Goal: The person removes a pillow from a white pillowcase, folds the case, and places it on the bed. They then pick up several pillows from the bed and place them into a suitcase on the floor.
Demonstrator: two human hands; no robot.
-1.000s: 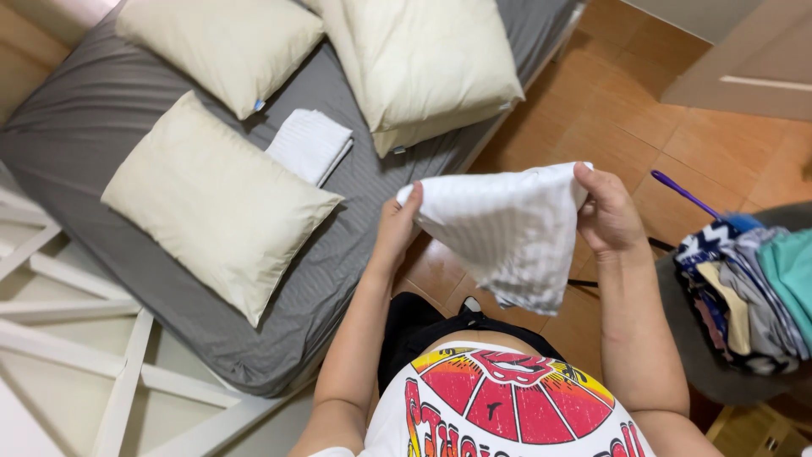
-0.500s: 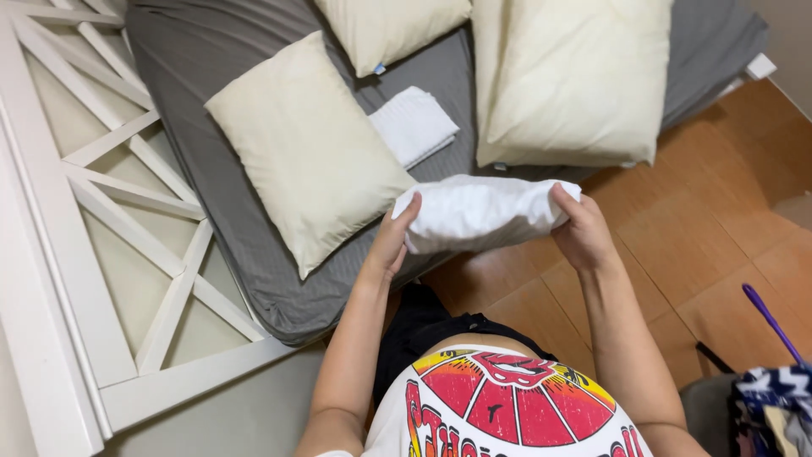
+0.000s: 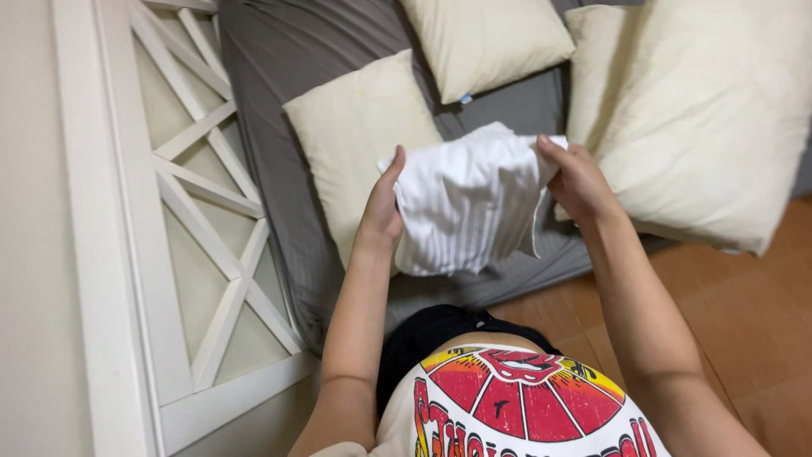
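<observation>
White striped cloth [image 3: 465, 207] is pinched by left hand [image 3: 382, 207] and right hand [image 3: 579, 182] above the grey bed [image 3: 279, 101].

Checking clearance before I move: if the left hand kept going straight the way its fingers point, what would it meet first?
Probably the cream rectangular fabric pillow on the grey bed sheet. The left hand points up-frame along the edge of the white striped folded cloth it grips, and that pillow lies just beyond; depth is unclear.

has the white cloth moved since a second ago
Yes. The white cloth, held by both hands, moved from over the floor to over the grey bed, now folded smaller.
</observation>
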